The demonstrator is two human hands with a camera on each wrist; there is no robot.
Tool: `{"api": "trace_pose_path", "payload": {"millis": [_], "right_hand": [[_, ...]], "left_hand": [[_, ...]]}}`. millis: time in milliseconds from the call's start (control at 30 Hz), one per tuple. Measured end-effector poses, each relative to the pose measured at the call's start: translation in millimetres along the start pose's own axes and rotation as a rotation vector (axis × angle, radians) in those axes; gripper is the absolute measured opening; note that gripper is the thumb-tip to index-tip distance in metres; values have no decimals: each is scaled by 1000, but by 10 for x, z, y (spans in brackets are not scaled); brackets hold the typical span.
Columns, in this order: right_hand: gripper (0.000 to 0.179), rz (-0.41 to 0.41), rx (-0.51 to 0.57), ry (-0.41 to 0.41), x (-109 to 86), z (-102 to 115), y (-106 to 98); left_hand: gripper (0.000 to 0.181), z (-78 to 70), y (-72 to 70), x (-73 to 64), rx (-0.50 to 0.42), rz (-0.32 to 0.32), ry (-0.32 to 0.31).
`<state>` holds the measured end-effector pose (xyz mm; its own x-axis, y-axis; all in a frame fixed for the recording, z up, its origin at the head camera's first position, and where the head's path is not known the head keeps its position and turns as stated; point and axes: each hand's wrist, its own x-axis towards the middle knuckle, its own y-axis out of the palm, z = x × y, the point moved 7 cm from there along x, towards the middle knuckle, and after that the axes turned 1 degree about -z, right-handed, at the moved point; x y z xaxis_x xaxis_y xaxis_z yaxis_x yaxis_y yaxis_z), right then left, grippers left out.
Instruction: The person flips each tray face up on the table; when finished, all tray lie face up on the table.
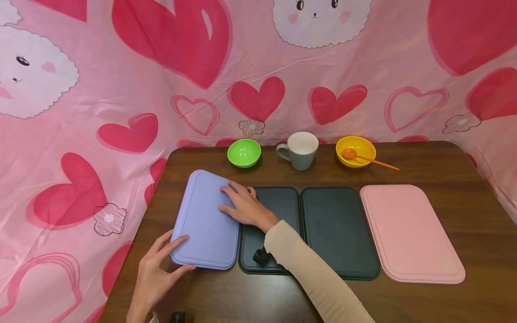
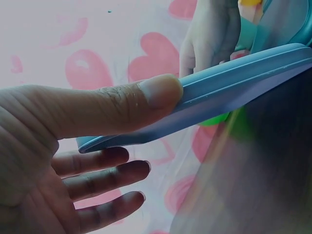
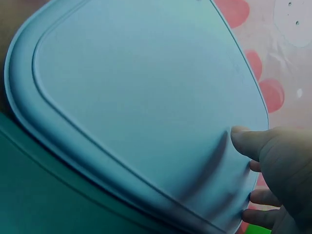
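A lavender cutting board (image 1: pixel 208 224) with rounded corners lies at the left of the row on the table. My left hand (image 1: pixel 155 271) grips its near left corner, with the thumb (image 2: pixel 161 91) against the near edge; several fingers show below the board in the left wrist view. At the far right side of the same board is my right hand (image 1: pixel 246 204). Its thumb (image 3: pixel 243 139) lies on the top face while the other fingers reach over the rim. Just right of it, partly under my right forearm, is a dark green board (image 1: pixel 278 202).
A second dark green board (image 1: pixel 337 229) and a pink board (image 1: pixel 412 233) continue the row rightward. Along the back stand a green bowl (image 1: pixel 244 153), a grey-green mug (image 1: pixel 302 157) and a yellow bowl (image 1: pixel 351 163) holding an orange spoon (image 1: pixel 377 162). A heart-patterned cloth (image 1: pixel 258 58) hangs behind.
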<state>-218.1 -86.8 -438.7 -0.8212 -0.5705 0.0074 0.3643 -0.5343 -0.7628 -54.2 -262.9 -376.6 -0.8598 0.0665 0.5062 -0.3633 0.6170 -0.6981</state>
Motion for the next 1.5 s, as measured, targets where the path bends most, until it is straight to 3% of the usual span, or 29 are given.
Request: {"api": "trace_pose_path", "payload": {"millis": [533, 767, 1200, 1500], "right_hand": [[59, -20, 30, -61, -70, 202, -62], [60, -35, 58, -67, -108, 303, -98], [62, -72, 107, -98, -216, 502, -194], [63, -92, 131, -54, -277, 570, -247]], "left_hand": [[80, -110, 19, 32, -15, 12, 67], [61, -155, 16, 42, -59, 11, 105], [62, -241, 43, 57, -81, -5, 160], [60, -311, 67, 80, -103, -3, 202]]}}
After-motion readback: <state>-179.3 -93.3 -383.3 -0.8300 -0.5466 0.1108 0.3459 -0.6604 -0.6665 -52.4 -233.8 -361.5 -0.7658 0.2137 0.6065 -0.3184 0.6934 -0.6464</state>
